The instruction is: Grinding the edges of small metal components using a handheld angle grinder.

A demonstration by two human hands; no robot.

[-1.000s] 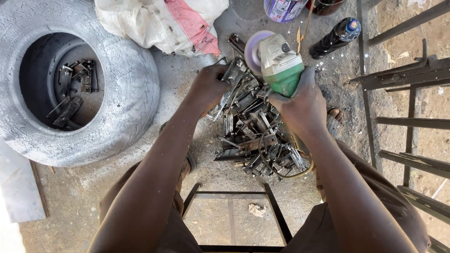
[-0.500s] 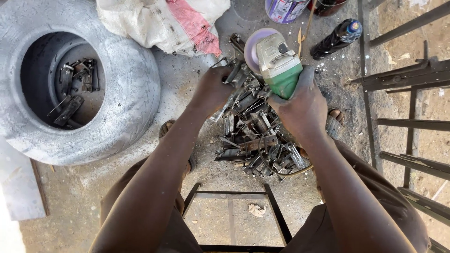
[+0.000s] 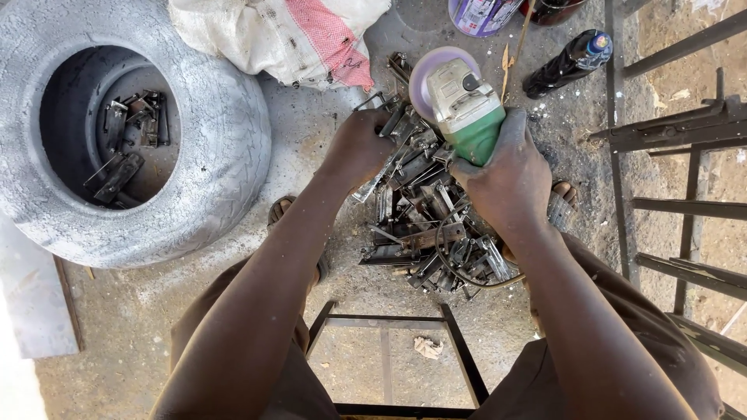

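While a grey tyre at far left keeps a few metal pieces apart, the left hand clamps a bracket atop the scrap metal pile, steadying it; the right hand grips the green angle grinder, disc facing away

Grey tyre left, metal scraps inside; white-red sack; dark bottle; possibly paint can.
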